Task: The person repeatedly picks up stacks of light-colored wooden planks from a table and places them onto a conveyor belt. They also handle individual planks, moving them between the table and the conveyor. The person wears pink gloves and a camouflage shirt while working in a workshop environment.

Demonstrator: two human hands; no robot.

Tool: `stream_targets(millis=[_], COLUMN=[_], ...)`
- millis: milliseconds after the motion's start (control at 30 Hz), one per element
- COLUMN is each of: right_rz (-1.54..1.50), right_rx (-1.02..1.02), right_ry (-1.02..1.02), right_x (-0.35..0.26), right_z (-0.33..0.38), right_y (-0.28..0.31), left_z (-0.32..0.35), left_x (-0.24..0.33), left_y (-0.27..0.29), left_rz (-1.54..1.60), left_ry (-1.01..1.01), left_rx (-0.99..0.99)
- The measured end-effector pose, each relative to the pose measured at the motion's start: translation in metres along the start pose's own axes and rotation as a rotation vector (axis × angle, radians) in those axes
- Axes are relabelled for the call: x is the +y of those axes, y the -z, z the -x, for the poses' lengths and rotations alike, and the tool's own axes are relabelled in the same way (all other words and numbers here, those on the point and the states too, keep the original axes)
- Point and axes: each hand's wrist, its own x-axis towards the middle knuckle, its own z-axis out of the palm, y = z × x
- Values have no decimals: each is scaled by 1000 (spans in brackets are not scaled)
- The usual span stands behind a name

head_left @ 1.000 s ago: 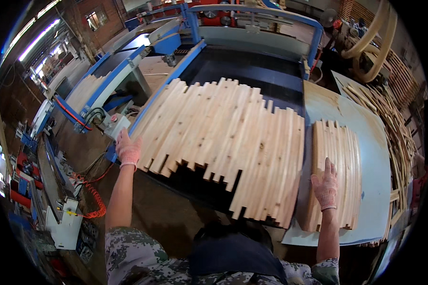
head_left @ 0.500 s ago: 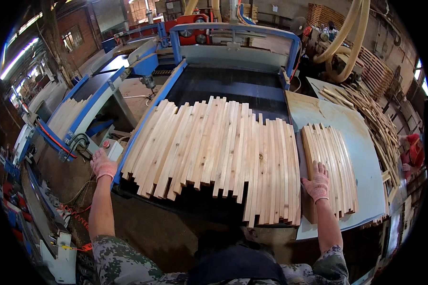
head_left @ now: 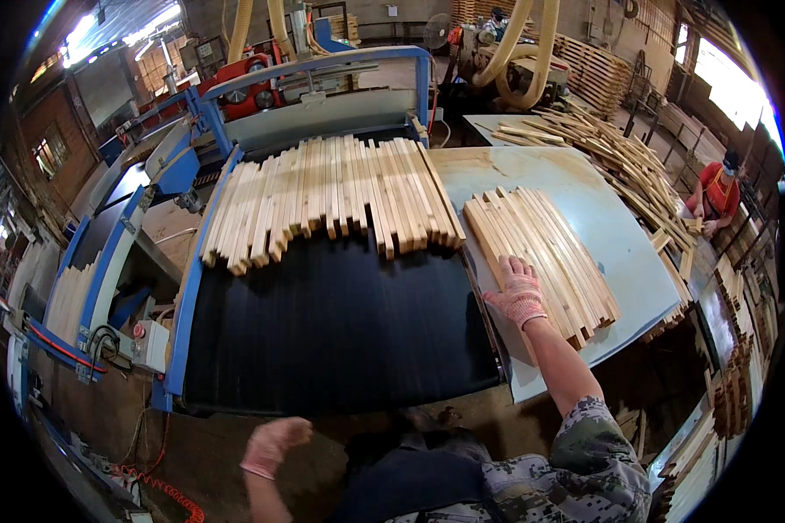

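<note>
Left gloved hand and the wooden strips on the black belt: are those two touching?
Apart. The head view shows a broad stretch of black belt between the left gloved hand and the wooden strips.

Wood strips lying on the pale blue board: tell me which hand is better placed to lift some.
Right, most likely: the right hand rests on those strips, while the left hand hangs apart from them, off the near edge of the black belt.

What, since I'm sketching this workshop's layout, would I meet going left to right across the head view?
Pale wood strips at far left → control box with a red button → wide black belt → stack of wood strips under the right hand → co-worker in red.
</note>
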Motion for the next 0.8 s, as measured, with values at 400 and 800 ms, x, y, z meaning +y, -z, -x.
stream_targets(millis=[400, 800], right_rz=[26, 301], right_rx=[73, 606], right_ry=[18, 484], right_x=[22, 76], right_z=[4, -150], right_y=[-11, -104], left_z=[-8, 21], left_x=[-405, -368], left_y=[49, 7], left_rz=[-1290, -1010], left_ry=[322, 109], left_rx=[-132, 205])
